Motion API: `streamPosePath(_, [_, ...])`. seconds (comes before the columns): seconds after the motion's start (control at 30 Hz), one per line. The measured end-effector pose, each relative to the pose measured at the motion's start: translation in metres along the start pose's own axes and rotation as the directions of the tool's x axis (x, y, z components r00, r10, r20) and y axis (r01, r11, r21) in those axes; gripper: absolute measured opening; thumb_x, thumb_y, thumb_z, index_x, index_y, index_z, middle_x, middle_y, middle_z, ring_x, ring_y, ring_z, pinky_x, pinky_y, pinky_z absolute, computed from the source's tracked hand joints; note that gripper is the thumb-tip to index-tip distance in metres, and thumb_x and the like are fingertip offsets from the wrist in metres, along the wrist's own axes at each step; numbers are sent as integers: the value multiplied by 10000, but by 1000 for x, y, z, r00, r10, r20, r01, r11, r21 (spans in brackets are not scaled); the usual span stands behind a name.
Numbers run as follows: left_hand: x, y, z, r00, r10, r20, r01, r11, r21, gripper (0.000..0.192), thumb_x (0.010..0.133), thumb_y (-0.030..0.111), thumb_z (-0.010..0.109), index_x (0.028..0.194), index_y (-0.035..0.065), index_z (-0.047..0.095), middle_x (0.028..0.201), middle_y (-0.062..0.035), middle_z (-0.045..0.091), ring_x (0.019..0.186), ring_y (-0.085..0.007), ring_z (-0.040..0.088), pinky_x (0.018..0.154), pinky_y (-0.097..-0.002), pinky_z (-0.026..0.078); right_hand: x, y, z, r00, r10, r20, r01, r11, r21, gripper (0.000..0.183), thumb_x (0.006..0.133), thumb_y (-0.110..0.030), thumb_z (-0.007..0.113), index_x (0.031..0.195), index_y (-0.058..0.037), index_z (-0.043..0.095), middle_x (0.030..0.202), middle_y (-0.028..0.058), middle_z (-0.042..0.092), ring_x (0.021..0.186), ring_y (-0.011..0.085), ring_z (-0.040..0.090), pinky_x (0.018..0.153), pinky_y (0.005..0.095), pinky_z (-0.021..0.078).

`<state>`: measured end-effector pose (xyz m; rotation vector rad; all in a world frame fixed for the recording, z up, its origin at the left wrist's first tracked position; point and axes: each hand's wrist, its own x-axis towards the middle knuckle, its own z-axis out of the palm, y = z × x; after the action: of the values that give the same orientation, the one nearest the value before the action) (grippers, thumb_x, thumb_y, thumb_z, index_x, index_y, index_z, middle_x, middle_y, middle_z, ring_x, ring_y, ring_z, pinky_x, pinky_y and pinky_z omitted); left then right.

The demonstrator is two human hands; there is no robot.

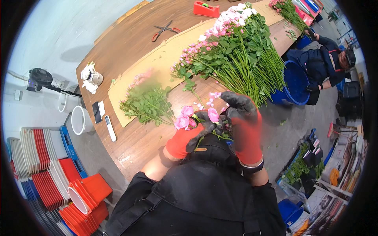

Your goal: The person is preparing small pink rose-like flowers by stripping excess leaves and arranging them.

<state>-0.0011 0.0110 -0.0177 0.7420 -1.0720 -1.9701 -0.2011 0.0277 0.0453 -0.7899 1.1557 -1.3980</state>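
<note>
My left hand (pixel 190 137), in a red glove with a dark coated palm, holds a stem of pink roses (pixel 182 121) close to my body. Raised at its right is my right hand (pixel 243 124), gloved alike and partly blurred; whether it holds anything cannot be told. Loose pink petals (pixel 210 101) lie on the wooden table (pixel 138 147) just beyond the hands. A large pile of pink and white roses with long green stems (pixel 245 65) spreads behind them. A smaller bunch of pink roses (pixel 147 106) rests at the left on brown cardboard (pixel 156 63).
Scissors (pixel 166 30), a red tape dispenser (pixel 206 9), a phone (pixel 97 112) and a white handheld device (pixel 110 128) lie on the table. A co-worker (pixel 324 62) stands at the right beside a blue bin (pixel 296 84). Stacked red crates (pixel 85 212) stand lower left.
</note>
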Motion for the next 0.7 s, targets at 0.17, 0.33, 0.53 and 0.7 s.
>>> streamPosePath(0.17, [0, -5, -2, 995, 94, -43, -93, 995, 29, 486, 1015, 41, 646, 1488, 2, 542, 1358, -104, 680, 1269, -214, 643, 1110, -375, 493, -5, -9, 4, 874, -445, 197, 482, 738, -472, 291, 842, -16, 806, 1118, -56, 720, 1253, 110, 703, 1286, 275, 605, 1047, 402, 486])
streamPosePath(0.33, [2, 4, 7, 988, 79, -134, -86, 995, -49, 491, 1001, 65, 678, 1473, 5, 554, 1381, -91, 658, 1257, -204, 626, 1097, -380, 493, -6, -11, 14, 845, -497, 198, 513, 647, -564, 325, 777, -13, 865, 1063, -56, 718, 1221, 98, 712, 1280, 323, 598, 1089, 429, 451])
streamPosePath(0.53, [0, 15, 12, 985, -104, -137, 85, 987, -138, 484, 1007, 65, 681, 1471, 13, 557, 1338, -81, 682, 1221, -197, 647, 1076, -377, 509, -2, 0, 10, 963, -255, 84, 267, 940, -211, 282, 860, 9, 773, 1126, -37, 694, 1220, 99, 712, 1181, 230, 641, 1064, 358, 475])
streamPosePath(0.7, [-4, 11, 13, 974, 209, -90, -191, 966, 174, 459, 1004, 28, 675, 1452, 17, 577, 1332, -69, 687, 1226, -180, 652, 1063, -351, 523, 1, 4, 8, 998, -42, -49, 45, 997, 63, 339, 890, 51, 648, 1225, 13, 678, 1300, 77, 678, 1184, 179, 635, 1052, 319, 473])
